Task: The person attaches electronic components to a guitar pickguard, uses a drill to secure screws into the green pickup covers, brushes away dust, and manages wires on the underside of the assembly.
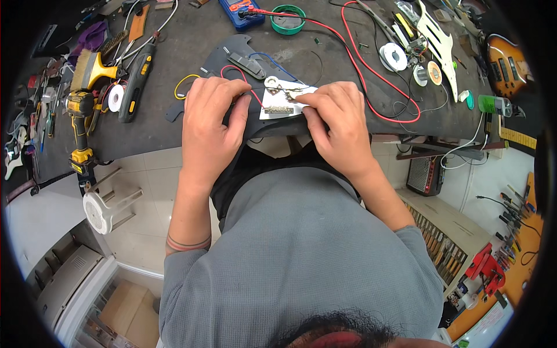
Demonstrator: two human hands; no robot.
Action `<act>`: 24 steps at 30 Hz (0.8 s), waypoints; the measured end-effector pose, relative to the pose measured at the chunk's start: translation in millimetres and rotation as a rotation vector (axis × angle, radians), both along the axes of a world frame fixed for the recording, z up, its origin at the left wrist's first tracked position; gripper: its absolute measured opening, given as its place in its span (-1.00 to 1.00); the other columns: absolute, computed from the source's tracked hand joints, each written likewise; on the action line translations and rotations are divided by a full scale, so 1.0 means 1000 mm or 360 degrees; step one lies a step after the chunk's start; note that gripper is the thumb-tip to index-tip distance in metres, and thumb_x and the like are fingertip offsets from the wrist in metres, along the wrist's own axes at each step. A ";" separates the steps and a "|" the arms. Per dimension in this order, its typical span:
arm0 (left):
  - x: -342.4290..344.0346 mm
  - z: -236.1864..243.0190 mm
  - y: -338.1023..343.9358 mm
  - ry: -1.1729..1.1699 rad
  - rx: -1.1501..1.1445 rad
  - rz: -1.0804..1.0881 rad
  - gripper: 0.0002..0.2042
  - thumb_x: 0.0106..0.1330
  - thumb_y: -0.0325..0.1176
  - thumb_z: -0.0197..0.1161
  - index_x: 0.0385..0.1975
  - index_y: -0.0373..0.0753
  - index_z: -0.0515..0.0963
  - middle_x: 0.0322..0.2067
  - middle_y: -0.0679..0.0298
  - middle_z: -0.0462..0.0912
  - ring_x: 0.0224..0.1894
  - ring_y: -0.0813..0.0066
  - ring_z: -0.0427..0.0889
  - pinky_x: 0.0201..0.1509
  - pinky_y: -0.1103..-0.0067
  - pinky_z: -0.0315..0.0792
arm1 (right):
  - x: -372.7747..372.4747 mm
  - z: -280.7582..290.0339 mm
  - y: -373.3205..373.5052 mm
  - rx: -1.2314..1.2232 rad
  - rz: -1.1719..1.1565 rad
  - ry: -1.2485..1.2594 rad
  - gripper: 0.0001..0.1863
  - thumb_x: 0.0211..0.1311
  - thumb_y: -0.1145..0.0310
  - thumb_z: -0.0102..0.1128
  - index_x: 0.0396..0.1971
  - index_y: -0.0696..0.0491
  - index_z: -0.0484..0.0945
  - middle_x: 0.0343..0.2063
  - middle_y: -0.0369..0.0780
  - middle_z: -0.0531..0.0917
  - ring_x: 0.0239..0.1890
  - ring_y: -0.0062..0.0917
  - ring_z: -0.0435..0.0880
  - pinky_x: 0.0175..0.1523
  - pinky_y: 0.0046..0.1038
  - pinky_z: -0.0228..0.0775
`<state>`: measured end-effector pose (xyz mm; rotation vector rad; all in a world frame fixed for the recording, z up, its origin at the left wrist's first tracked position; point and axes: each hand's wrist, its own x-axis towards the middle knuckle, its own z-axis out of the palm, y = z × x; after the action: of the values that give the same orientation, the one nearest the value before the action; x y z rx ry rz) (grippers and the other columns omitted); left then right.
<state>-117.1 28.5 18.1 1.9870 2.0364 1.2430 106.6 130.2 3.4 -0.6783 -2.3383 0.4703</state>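
A small white plate or sheet (268, 100) lies near the bench's front edge, carrying a metal strip (279, 109) and a round pale part (271, 83). At its left, my left hand (212, 124) has thumb and index finger close together on a thin black wire (258, 89) that runs to the parts on the white piece. From the right, my right hand (339, 124) pinches at the white piece's right side; its fingertips cover whatever is between them. Behind lie a dark curved plate (236, 44) and a long grey part (246, 65), with red, blue and yellow wires around them.
A multimeter (241, 23) with red and black leads and a green round dish (288, 23) stand at the back. Left are a yellow drill (80, 127), a brush (87, 68) and a yellow-black tool (138, 84). Wire spools (393, 57) and a pale guitar-shaped plate (438, 43) lie right.
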 end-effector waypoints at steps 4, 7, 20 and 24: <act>0.000 0.000 -0.001 0.0007 0.0052 0.0019 -0.81 0.27 -0.62 0.41 -0.14 -0.28 0.67 -0.28 0.23 0.68 -0.19 0.26 0.58 0.00 0.39 0.44 | 0.010 0.000 -0.001 -0.0024 -0.0144 0.0069 -0.73 0.16 0.58 0.45 -0.14 0.02 0.69 -0.27 -0.28 0.64 -0.06 -0.28 0.59 0.07 -0.25 0.35; 0.001 0.001 -0.001 -0.0007 0.0062 0.0025 -0.81 0.27 -0.61 0.41 -0.14 -0.28 0.68 -0.27 0.23 0.68 -0.19 0.26 0.58 0.01 0.39 0.44 | 0.012 -0.002 0.000 -0.0039 -0.0162 0.0068 -0.76 0.17 0.58 0.44 -0.16 0.02 0.70 -0.28 -0.28 0.64 -0.10 -0.29 0.57 0.03 -0.25 0.33; 0.002 -0.002 -0.003 -0.0010 0.0049 0.0029 -0.83 0.29 -0.59 0.42 -0.16 -0.26 0.70 -0.30 0.25 0.66 -0.20 0.27 0.57 0.00 0.38 0.44 | -0.003 0.000 0.002 0.0066 -0.0121 -0.0002 -0.80 0.19 0.50 0.46 -0.21 -0.03 0.68 -0.27 -0.33 0.61 -0.13 -0.34 0.54 0.06 -0.26 0.29; 0.002 -0.002 -0.003 -0.0014 0.0054 0.0034 -0.84 0.29 -0.59 0.42 -0.17 -0.26 0.70 -0.31 0.25 0.66 -0.21 0.28 0.56 -0.01 0.39 0.43 | -0.004 0.000 0.001 0.0023 -0.0138 0.0045 -0.81 0.22 0.50 0.46 -0.20 -0.02 0.67 -0.28 -0.33 0.62 -0.14 -0.35 0.55 0.07 -0.26 0.29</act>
<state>-115.5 25.7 15.8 1.9753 2.0513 1.2969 102.9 131.4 3.0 -0.7577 -2.2734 0.4214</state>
